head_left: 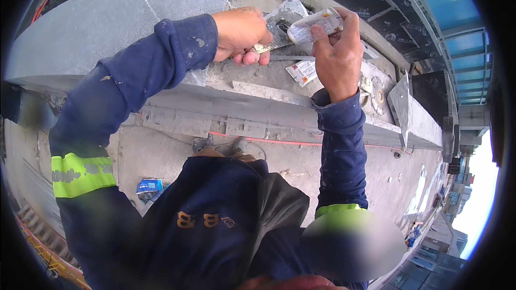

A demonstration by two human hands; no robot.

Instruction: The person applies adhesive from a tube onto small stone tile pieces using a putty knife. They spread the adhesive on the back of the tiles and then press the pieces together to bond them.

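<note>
My right hand (338,56) holds a white flat tube-like packet (314,26) with small orange marks, pinched between thumb and fingers and tilted. To its left, my left hand (242,36) is closed on a small pale strip (262,48), whose end sticks out from the fingertips; its kind is unclear. Just beyond my fingers lies a light stone offcut (293,8) with a dark smear on it. A second white packet (302,72) with orange marks lies on the ledge below the first.
A long grey stone slab (107,32) runs along the left. A round disc (379,96) and a leaning stone piece (399,104) are on the ledge at right. On the ground are a red hose (279,140) and a blue packet (149,186). Black panels (371,0) stand beyond.
</note>
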